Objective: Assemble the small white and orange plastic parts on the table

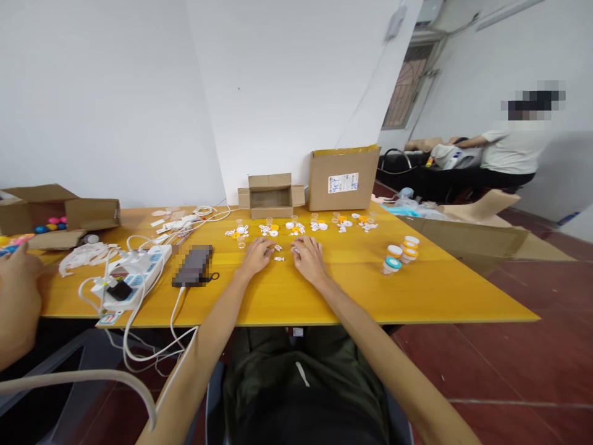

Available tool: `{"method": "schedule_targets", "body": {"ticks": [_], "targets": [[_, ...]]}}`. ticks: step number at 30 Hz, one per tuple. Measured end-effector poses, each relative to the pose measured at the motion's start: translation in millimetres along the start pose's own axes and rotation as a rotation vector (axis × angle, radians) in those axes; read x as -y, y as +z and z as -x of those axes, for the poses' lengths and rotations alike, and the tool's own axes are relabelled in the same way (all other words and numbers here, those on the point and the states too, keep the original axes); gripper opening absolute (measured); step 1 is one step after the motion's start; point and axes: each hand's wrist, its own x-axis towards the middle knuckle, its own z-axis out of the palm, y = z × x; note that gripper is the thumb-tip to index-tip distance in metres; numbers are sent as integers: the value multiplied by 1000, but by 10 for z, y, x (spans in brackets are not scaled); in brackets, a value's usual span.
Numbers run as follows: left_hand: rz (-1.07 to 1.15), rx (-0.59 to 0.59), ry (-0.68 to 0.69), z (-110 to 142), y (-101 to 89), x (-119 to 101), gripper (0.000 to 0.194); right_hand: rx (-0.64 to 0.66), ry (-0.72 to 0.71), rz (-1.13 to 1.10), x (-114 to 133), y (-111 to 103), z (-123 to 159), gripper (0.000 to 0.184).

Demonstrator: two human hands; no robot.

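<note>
My left hand (257, 254) rests low over the yellow table, its fingers loosely stretched toward a small white piece with dark marks (278, 248). Nearer to me lies a second small white piece (278, 259), in the gap between my hands. My right hand (307, 254) is bent inward, with a bit of white at its fingertips that looks like another small piece. Beyond both hands runs a row of small heaps: white spotted pieces (319, 226), orange lids (343, 219) and clear little cups (241, 242).
Stacked jars with white, orange and teal lids (393, 264) stand at right. Behind are an open carton (271, 196) and a taller box (343, 179). A power strip (139, 281), cables and a dark phone-like device (193, 266) lie left. Another person's hand (18, 290) is far left.
</note>
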Motion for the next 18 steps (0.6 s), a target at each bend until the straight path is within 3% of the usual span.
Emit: {"method": "schedule_targets", "body": {"ticks": [5,10,18], "targets": [[3,31,58,15,-16,-75,26,35,112,-17,-64,60,-12,25],[6,86,95,29,-16,-117,25,72,84,-64,-126,109,-30,24],[-5,45,32,10,-36,-106,26,88,90,-83,-109,92,-40,29]]}}
